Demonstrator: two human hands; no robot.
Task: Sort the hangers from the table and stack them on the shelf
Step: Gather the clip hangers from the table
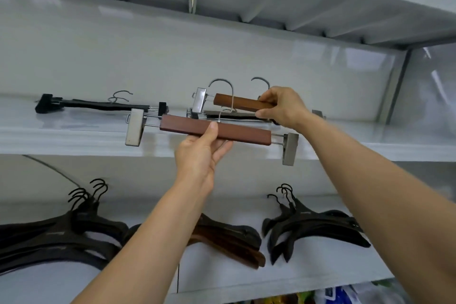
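- Hands reach up to a white shelf [74,136], with one hanger in each.
- The left hand [199,155] holds a dark red-brown hanger [237,132] near the middle of its wooden bar. The thumb lies on the front of the bar and the fingers curl round it from below.
- This hanger is in the air, just in front of the near edge of the shelf. It tips down a little to the right. It has a left metal clip [134,128] and a right metal clip [290,149], one at each end.
- The right hand [283,106] pinches the right end of a lighter brown hanger [237,102]. Its fingers are closed on the bar.
- This hanger is farther back, over the shelf and just above a small pile of clip hangers [237,115] that lies there. I cannot tell if it touches the pile. Its metal hook [222,86] stands up, and a silver clip [199,102] sits at its left end.
- Left of the pile, on the same shelf, lie black clip hangers [98,105].
- The lower shelf [246,276] has three heaps on it: black hangers at the left [61,232], brown hangers in the middle [229,239] and black hangers at the right [315,227].
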